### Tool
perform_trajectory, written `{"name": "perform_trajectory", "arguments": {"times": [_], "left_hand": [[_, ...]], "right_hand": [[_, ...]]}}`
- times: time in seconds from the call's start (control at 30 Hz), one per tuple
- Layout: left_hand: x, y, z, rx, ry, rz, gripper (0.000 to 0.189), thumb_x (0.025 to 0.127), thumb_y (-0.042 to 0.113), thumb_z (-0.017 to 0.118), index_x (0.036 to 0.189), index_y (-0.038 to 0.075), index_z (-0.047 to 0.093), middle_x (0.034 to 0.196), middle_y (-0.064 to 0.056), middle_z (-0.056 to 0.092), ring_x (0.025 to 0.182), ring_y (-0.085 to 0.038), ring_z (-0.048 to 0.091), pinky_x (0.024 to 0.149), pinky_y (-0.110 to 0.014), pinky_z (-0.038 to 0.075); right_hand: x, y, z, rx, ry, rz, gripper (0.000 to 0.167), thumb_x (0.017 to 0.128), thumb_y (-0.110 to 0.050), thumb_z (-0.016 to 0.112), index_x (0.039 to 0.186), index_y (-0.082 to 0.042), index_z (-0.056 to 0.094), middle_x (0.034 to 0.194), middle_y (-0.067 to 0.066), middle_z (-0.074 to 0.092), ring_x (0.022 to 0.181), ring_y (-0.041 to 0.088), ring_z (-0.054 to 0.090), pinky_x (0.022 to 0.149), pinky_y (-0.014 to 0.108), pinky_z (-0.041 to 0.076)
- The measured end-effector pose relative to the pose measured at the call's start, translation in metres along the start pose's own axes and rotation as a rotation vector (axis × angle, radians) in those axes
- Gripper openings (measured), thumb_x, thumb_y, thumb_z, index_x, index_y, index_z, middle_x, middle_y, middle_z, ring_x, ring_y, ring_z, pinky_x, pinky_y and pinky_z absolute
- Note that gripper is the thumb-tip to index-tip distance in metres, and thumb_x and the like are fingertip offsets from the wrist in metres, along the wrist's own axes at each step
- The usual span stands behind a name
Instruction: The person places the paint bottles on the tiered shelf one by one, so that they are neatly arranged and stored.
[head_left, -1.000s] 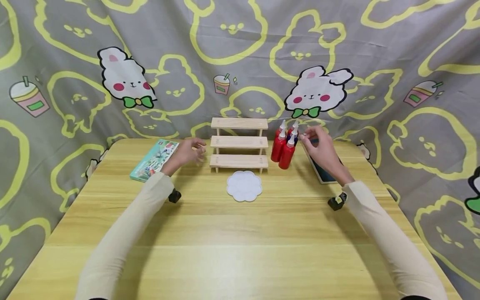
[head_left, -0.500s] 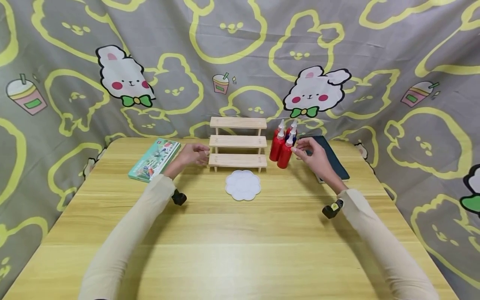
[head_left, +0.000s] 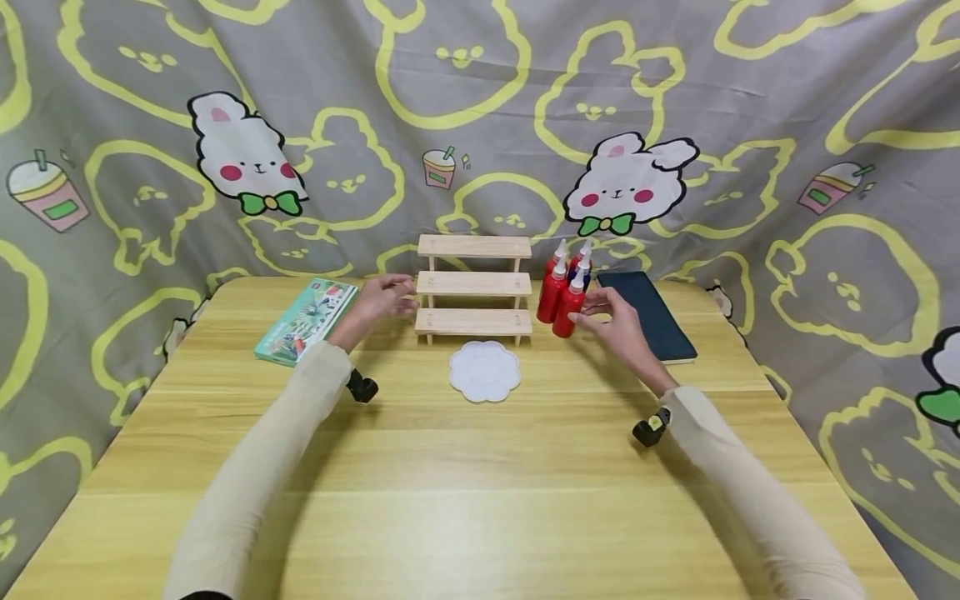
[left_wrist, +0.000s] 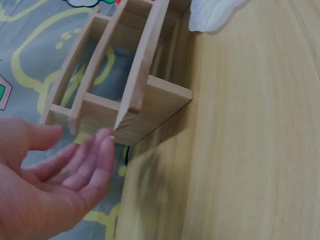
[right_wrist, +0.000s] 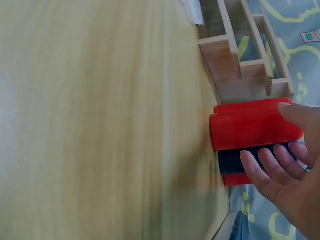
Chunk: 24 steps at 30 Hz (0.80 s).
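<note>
In the head view my left hand (head_left: 382, 300) is at the left end of the three-tier wooden display stand (head_left: 474, 283), fingers loosely bent with nothing in them. The left wrist view has its fingertips (left_wrist: 104, 137) right by the stand's end corner. My right hand (head_left: 611, 321) is beside a cluster of squeeze bottles with white pointed nozzles. Its thumb overlaps the front red bottle (head_left: 568, 312) in the right wrist view, while the spread fingers (right_wrist: 265, 175) lie across the dark blue bottle (right_wrist: 235, 160). Another red bottle (head_left: 551, 298) stands just left of the front one.
A white scalloped mat (head_left: 484, 372) lies before the stand. To the left is a green illustrated box (head_left: 307, 321); to the right, a dark blue flat book-like item (head_left: 648, 317). Behind the wooden table (head_left: 480, 500) hangs a grey cartoon-print curtain (head_left: 480, 100).
My right hand has moved left and nearer, from over the dark flat item down to the front red bottle. My left hand has shifted slightly right to the stand's end.
</note>
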<state>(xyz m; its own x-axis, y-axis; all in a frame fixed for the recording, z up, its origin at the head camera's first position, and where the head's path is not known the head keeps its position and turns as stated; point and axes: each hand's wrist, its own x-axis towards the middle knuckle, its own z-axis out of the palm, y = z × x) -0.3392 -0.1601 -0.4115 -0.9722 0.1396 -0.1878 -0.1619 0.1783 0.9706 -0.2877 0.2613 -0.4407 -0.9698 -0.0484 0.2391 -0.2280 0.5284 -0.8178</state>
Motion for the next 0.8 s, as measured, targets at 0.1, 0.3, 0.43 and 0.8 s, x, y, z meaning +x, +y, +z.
{"name": "perform_trajectory", "arguments": {"times": [0.1,0.3,0.43,0.8], "left_hand": [[0.002,0.003,0.002,-0.036,-0.009,0.02,0.052,0.112,0.02,0.053,0.156,-0.003,0.041,0.149,-0.027,0.053,0.127,-0.043,0.062,0.115,-0.049,0.054],[0.009,0.005,0.007,-0.06,0.0,0.012,0.051,0.112,0.02,0.051,0.157,-0.001,0.041,0.151,-0.024,0.051,0.127,-0.044,0.06,0.111,-0.045,0.057],[0.013,0.006,0.009,-0.076,0.007,-0.022,0.051,0.111,0.017,0.054,0.157,-0.002,0.041,0.151,-0.024,0.051,0.125,-0.041,0.062,0.111,-0.041,0.057],[0.015,0.012,0.011,-0.105,0.012,-0.004,0.051,0.107,0.007,0.058,0.155,-0.003,0.045,0.149,-0.024,0.049,0.089,-0.011,0.065,0.114,-0.039,0.055]], "right_hand": [[0.0,0.0,0.005,0.017,0.023,0.001,0.054,0.093,-0.022,0.083,0.135,-0.001,0.055,0.126,0.021,0.066,0.115,0.037,0.066,0.078,0.006,0.051],[0.002,0.0,0.015,0.036,0.077,-0.015,0.056,0.092,-0.021,0.085,0.137,-0.004,0.056,0.128,0.02,0.067,0.115,0.037,0.068,0.079,0.007,0.054],[0.002,0.003,0.021,0.019,0.107,-0.028,0.055,0.093,-0.021,0.083,0.139,-0.004,0.059,0.129,0.02,0.068,0.117,0.036,0.067,0.079,0.007,0.055],[-0.001,-0.002,0.018,0.08,0.131,-0.008,0.052,0.091,-0.02,0.085,0.137,-0.005,0.067,0.126,0.019,0.072,0.115,0.031,0.069,0.1,0.033,0.063]]}}
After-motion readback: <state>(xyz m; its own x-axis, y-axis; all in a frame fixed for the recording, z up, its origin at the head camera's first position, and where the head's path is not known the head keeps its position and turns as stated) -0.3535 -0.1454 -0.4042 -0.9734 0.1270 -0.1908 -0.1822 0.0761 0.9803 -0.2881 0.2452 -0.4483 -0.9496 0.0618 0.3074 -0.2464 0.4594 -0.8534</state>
